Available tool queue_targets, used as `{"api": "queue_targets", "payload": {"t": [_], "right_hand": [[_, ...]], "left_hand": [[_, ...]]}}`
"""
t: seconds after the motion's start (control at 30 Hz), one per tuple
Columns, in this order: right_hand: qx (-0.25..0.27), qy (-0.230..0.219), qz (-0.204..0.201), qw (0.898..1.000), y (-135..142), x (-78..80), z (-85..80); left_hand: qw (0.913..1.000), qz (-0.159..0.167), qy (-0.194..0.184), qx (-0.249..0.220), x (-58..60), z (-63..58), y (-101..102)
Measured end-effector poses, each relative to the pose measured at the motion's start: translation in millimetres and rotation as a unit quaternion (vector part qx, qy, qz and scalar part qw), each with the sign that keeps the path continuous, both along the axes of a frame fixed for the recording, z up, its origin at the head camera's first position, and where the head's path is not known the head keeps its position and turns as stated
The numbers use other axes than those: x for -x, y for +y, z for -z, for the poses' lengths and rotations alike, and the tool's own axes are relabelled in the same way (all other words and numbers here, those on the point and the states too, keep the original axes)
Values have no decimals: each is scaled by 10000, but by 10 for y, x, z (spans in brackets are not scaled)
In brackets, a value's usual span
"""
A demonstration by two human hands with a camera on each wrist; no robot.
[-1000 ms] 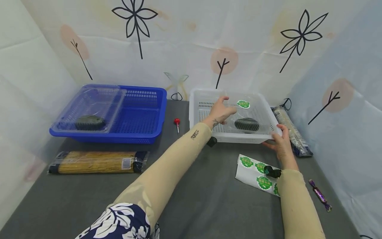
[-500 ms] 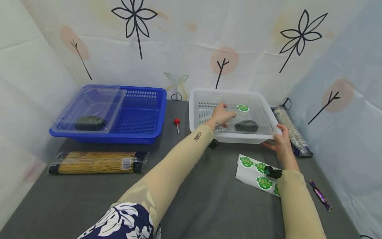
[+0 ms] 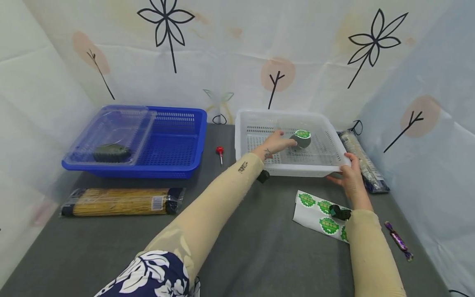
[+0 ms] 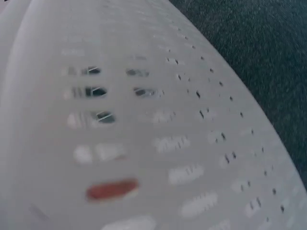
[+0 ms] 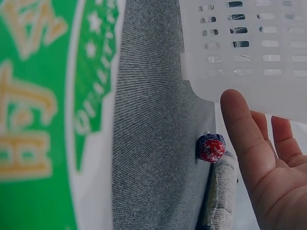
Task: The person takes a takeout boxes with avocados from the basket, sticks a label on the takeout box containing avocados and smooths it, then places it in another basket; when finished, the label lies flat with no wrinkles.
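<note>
My left hand [image 3: 275,143] reaches into the white basket [image 3: 297,170], thumb and fingers spread at the left side of a clear plastic container [image 3: 323,154]. A green sticker [image 3: 302,134] is on the container. A dark, rounded thing [image 3: 303,142] shows inside, partly behind the sticker; its kind is unclear. At the basket's near right corner my right hand [image 3: 350,179] holds the rim, fingers on top and thumb below. The right wrist view shows this hand [image 5: 268,163] at the corner. The left wrist view is filled with the basket's slotted wall [image 4: 144,115]; the left hand is hidden there.
A blue basket [image 3: 174,170] at left bears a clear container [image 3: 126,123] with another dark thing. Around lie a noodle pack [image 3: 122,202], a red lollipop [image 3: 220,151], a sticker sheet [image 3: 315,222], a purple-wrapped candy [image 3: 398,242] and a second long pack [image 3: 361,161].
The dark thing in the right-hand container has shifted back, away from me, to beneath the sticker. My left hand has moved only slightly; the right hand keeps its hold on the corner.
</note>
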State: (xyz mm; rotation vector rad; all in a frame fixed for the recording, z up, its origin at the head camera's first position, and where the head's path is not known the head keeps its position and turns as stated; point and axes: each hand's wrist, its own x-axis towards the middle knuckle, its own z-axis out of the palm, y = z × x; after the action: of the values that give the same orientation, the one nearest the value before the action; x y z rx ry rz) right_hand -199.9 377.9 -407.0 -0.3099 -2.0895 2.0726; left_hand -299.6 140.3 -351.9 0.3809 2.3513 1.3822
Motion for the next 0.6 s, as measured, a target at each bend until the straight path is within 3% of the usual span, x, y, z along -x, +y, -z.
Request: {"api": "queue_targets", "payload": {"t": [0.13,0.27,0.33,0.47,0.6], "right_hand": [[17,9,-59,10000,-14,-5,-9],[13,-24,-35,10000,-26,-17,-32],[3,-39,-4,10000,-22,-19,-35],[109,-40,-8,9999,-4,-12,-31],[203,-50,-82,9997,-14,-26,-45]], "left_hand": [[9980,29,617,99,-43,-85,-52],[9890,-105,1478,-20,-184,-256,-121],[9841,-53,1765,-211,-307,-363,-188],[9759,147,1945,-976,-631,-538,-430],[9627,239,1927,-1886,-967,-589,-809]]}}
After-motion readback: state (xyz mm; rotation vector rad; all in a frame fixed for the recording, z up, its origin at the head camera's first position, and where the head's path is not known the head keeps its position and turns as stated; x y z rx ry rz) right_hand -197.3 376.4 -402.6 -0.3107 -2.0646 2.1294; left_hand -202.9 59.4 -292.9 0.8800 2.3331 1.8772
